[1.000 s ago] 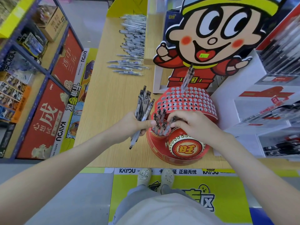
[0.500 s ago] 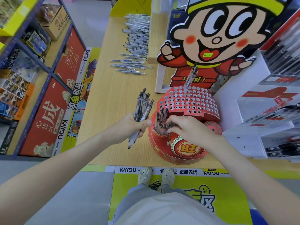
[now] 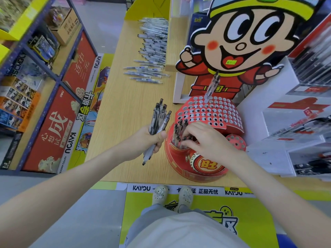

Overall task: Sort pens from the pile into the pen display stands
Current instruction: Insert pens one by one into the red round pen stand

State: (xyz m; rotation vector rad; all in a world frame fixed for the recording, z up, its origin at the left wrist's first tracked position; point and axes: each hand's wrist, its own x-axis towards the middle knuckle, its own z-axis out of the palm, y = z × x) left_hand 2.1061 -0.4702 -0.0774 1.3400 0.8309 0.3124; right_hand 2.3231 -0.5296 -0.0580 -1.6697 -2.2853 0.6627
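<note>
Wooden shop surface point(image 3: 125, 113), shelves point(image 3: 35, 72) at left, a cartoon cut-out point(image 3: 241, 42) behind the red stand point(image 3: 206, 111). The left hand point(image 3: 148, 142) clenches a bundle point(image 3: 158, 119) of pens, tips down, just left of the stand. The right hand point(image 3: 209, 140) curls its fingers among the cup pens point(image 3: 177, 130) at the stand's front — whether it grips one is hidden. A lone pen point(image 3: 212, 86) stands in the top holes — the pile point(image 3: 152, 51) lies far back

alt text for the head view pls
A left hand grips a bundle of black-capped clear pens while the right hand touches pens in a red round cardboard stand on a wooden counter. Loose pens lie beyond.
</note>
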